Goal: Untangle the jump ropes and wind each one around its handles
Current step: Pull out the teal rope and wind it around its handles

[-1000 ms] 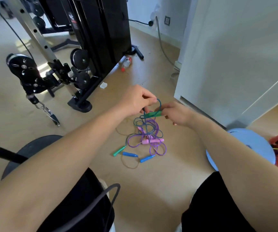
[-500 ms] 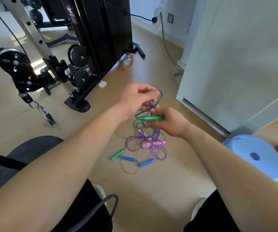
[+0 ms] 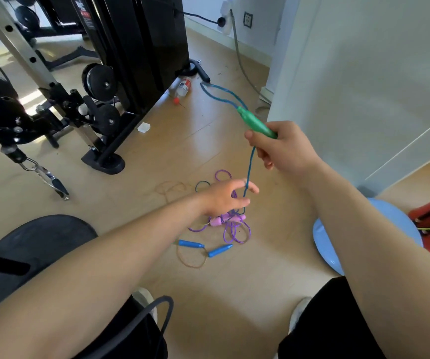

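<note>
The right hand (image 3: 283, 149) grips the green handle (image 3: 256, 124), raised above the floor. Well apart and lower, the left hand (image 3: 224, 199) hovers with fingers loosely spread; the teal cord (image 3: 249, 172) runs past them into the tangle (image 3: 234, 229) on the floor. A harder pull would likely cinch the knot or drag the pink handles (image 3: 217, 221) along, since nothing pins the pile

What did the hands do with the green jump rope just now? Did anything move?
The right hand lifted the green handle up and away, drawing the teal rope out. The left hand released its pinch and dropped toward the purple rope, fingers spread beside the teal one. The blue handles, pink handles and purple rope stayed on the floor.
</note>
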{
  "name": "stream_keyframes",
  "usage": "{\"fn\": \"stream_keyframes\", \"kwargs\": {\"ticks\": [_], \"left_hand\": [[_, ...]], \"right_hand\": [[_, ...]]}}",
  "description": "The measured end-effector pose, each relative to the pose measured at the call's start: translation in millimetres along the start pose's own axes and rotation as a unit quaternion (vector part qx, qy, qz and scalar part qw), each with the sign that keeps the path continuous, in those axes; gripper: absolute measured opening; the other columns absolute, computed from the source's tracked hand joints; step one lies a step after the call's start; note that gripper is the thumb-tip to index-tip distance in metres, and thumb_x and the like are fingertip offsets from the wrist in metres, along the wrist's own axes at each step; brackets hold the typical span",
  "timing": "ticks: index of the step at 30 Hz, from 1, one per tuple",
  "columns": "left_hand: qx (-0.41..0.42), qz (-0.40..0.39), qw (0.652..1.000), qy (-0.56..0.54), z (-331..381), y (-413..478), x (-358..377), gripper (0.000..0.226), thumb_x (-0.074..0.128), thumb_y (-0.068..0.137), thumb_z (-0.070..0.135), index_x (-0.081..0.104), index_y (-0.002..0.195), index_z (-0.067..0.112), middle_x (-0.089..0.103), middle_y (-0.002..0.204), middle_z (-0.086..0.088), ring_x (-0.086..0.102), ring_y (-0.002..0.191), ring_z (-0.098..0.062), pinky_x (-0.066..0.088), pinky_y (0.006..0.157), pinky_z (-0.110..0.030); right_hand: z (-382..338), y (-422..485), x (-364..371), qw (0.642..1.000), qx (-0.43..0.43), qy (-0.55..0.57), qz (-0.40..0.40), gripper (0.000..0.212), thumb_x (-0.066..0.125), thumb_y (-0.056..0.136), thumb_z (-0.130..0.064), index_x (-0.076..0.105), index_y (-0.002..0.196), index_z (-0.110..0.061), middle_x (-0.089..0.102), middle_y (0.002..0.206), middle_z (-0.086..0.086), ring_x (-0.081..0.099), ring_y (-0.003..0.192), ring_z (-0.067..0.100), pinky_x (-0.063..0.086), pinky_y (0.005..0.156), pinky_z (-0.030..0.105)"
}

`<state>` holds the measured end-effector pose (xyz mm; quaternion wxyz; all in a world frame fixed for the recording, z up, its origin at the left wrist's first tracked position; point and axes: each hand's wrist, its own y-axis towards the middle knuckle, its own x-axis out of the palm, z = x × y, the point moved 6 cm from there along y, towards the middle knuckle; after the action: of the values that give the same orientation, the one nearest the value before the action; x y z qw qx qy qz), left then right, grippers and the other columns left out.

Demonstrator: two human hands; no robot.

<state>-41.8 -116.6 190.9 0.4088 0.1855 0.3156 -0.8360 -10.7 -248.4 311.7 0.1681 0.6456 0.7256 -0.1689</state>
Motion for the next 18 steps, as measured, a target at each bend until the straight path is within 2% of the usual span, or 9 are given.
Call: {"fn": "stream_keyframes", "kwargs": {"ticks": [1, 3, 5, 6, 8, 10, 14, 16, 18], "left_hand": [[0.001, -0.001, 1.0, 0.0, 0.7, 1.3, 3.4, 0.014, 0.056, 0.091, 0.033, 0.063, 0.101, 0.04, 0.069, 0.11, -0.014, 0.067, 0.083, -0.021, 0.053, 0.092, -0.038], [0.0, 0.009, 1.0, -0.009, -3.4, 1.1, 2.5, 0.012, 0.053, 0.098, 0.02, 0.063, 0.091, 0.019, 0.073, 0.095, -0.009, 0.063, 0.072, -0.01, 0.053, 0.083, -0.029], [-0.027, 0.014, 0.998, 0.048, -21.9, -1.5, -8.1, 0.017, 0.051, 0.1, 0.019, 0.062, 0.09, 0.012, 0.072, 0.088, -0.003, 0.059, 0.067, -0.008, 0.045, 0.066, -0.011], [-0.052, 0.022, 0.994, 0.09, -37.4, -3.6, -18.5, 0.018, 0.051, 0.1, 0.022, 0.062, 0.089, 0.013, 0.07, 0.087, 0.001, 0.057, 0.067, -0.01, 0.041, 0.059, -0.009], [-0.105, 0.05, 0.982, 0.148, -68.6, -13.4, -44.5, 0.018, 0.053, 0.099, 0.028, 0.062, 0.086, 0.019, 0.069, 0.088, 0.006, 0.06, 0.075, -0.017, 0.043, 0.065, -0.02], [-0.122, 0.103, 0.98, 0.122, -82.5, -22.3, -68.9, 0.017, 0.055, 0.099, 0.026, 0.063, 0.085, 0.021, 0.071, 0.09, 0.001, 0.063, 0.082, -0.021, 0.043, 0.067, -0.025], [-0.033, 0.23, 0.972, -0.042, -38.6, -31.2, -104.2, 0.014, 0.059, 0.098, 0.019, 0.072, 0.093, 0.015, 0.06, 0.069, -0.007, 0.059, 0.064, -0.018, 0.048, 0.061, -0.021], [0.026, 0.25, 0.968, -0.028, 1.4, -34.1, -112.0, 0.016, 0.062, 0.095, 0.026, 0.076, 0.1, 0.021, 0.054, 0.068, -0.003, 0.052, 0.058, -0.014, 0.051, 0.057, -0.02], [0.066, 0.247, 0.967, -0.014, 31.3, -37.0, -110.7, 0.015, 0.064, 0.094, 0.03, 0.077, 0.101, 0.026, 0.052, 0.066, 0.0, 0.047, 0.054, -0.011, 0.05, 0.056, -0.023]], "right_hand": [[-1.0, 0.9, -6.3, 1.0, -0.002, 0.004, 0.02, 0.034, 0.065, 0.091, -0.036, 0.06, 0.072, -0.009, 0.054, 0.052, -0.004, 0.046, 0.045, 0.021, 0.042, 0.052, 0.029], [4.5, 2.3, -24.8, 0.996, -0.001, -0.041, 0.085, 0.033, 0.063, 0.091, -0.039, 0.057, 0.069, -0.015, 0.058, 0.055, 0.0, 0.051, 0.047, 0.023, 0.045, 0.056, 0.031], [19.4, 1.3, -45.0, 0.983, 0.021, -0.109, 0.143, 0.034, 0.062, 0.09, -0.041, 0.06, 0.073, -0.011, 0.064, 0.067, 0.011, 0.057, 0.061, 0.032, 0.049, 0.062, 0.037], [28.8, 0.6, -53.1, 0.977, 0.039, -0.142, 0.155, 0.035, 0.061, 0.09, -0.041, 0.061, 0.075, -0.009, 0.065, 0.071, 0.015, 0.057, 0.068, 0.036, 0.046, 0.062, 0.038], [49.7, 0.3, -62.0, 0.966, 0.078, -0.199, 0.148, 0.033, 0.061, 0.092, -0.037, 0.058, 0.075, -0.008, 0.057, 0.067, 0.012, 0.052, 0.071, 0.036, 0.036, 0.058, 0.034], [72.3, 1.6, -62.5, 0.953, 0.127, -0.248, 0.116, 0.032, 0.06, 0.093, -0.035, 0.057, 0.077, -0.007, 0.05, 0.066, 0.008, 0.049, 0.073, 0.034, 0.032, 0.061, 0.031], [90.5, 0.6, -47.8, 0.921, 0.19, -0.338, 0.047, 0.026, 0.059, 0.09, -0.034, 0.059, 0.089, -0.008, 0.059, 0.087, 0.014, 0.053, 0.078, 0.034, 0.04, 0.067, 0.032], [80.0, -3.1, -39.4, 0.905, 0.193, -0.376, 0.051, 0.021, 0.055, 0.091, -0.034, 0.057, 0.094, -0.014, 0.056, 0.09, 0.009, 0.053, 0.081, 0.032, 0.041, 0.071, 0.034], [61.2, -4.0, -28.1, 0.914, 0.149, -0.371, 0.068, 0.023, 0.052, 0.093, -0.04, 0.059, 0.093, -0.017, 0.056, 0.088, 0.007, 0.054, 0.082, 0.033, 0.041, 0.072, 0.034]]}}
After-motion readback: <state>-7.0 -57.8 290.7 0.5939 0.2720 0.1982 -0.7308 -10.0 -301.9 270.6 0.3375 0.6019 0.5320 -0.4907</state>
